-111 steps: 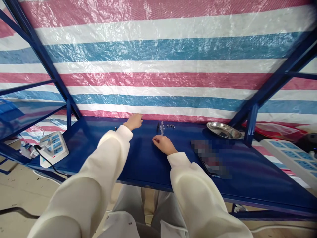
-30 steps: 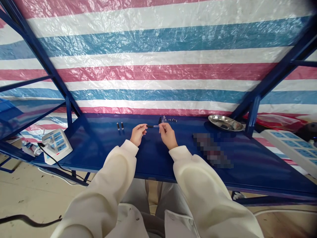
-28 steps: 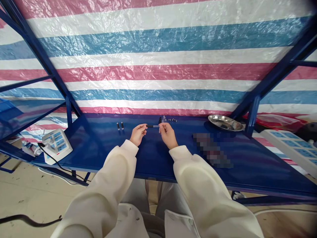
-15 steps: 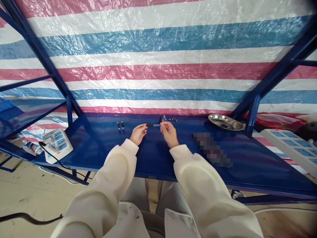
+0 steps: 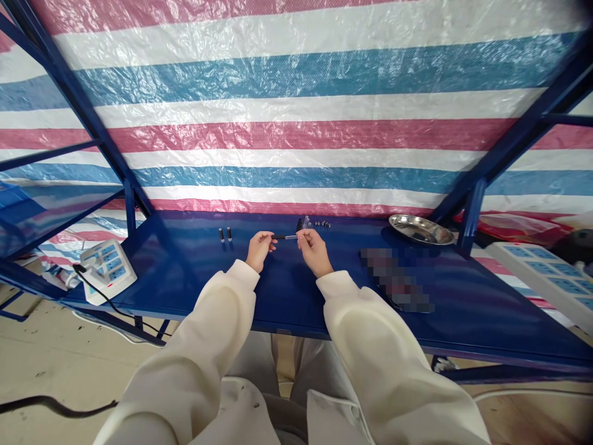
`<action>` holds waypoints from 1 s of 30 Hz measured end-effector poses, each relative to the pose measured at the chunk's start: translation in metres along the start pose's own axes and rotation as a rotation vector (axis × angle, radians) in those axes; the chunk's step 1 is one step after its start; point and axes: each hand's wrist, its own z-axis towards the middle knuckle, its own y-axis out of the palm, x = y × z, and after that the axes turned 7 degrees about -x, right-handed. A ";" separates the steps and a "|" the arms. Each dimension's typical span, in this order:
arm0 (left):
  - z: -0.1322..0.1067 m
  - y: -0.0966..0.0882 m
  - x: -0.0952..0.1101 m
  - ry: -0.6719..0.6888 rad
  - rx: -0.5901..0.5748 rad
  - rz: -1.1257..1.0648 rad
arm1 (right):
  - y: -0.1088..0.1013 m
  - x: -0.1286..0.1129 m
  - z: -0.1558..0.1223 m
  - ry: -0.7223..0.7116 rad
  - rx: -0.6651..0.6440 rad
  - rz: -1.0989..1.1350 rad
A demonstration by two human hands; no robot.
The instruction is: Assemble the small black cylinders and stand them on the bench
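Note:
A slim pen [image 5: 280, 237], black on the left and clear on the right, is held level between my two hands above the blue table. My left hand [image 5: 260, 250] pinches its black end with thumb and fingers. At the clear end, my right hand [image 5: 315, 252] has its fingertips closed on the tip. Just behind the right hand lie small black parts [image 5: 299, 223], clear parts [image 5: 306, 220] and a row of small silvery pieces [image 5: 323, 224]. Two short black cylinders with pale ends [image 5: 225, 235] stand to the left of my left hand.
A round steel dish [image 5: 419, 232] sits at the table's back right. In front of it lies a dark blurred-out object [image 5: 396, 281]. White power strips lie at left [image 5: 109, 272] and right [image 5: 546, 272]. Blue frame posts [image 5: 472, 216] and a striped sheet [image 5: 296, 136] bound the table [image 5: 185, 272].
Both hands and the pen have shifted very slightly, with the right hand moving a little left and down. The grip on both ends is kept.

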 end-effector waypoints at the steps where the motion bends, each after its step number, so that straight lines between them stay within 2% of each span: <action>1: 0.000 0.000 -0.001 0.028 0.001 0.050 | 0.000 0.000 -0.001 -0.004 -0.011 -0.020; 7: 0.000 0.000 -0.003 0.094 -0.022 0.186 | 0.001 0.000 -0.002 -0.014 -0.053 -0.103; 15: 0.003 0.001 -0.008 0.103 -0.033 0.195 | 0.002 -0.003 -0.004 -0.005 -0.097 -0.109; 19: 0.003 0.001 -0.010 0.053 -0.042 0.166 | 0.002 -0.004 -0.004 -0.004 -0.116 -0.116; 30: -0.001 0.004 0.000 -0.119 -0.057 -0.032 | 0.002 -0.006 -0.005 -0.006 -0.117 -0.138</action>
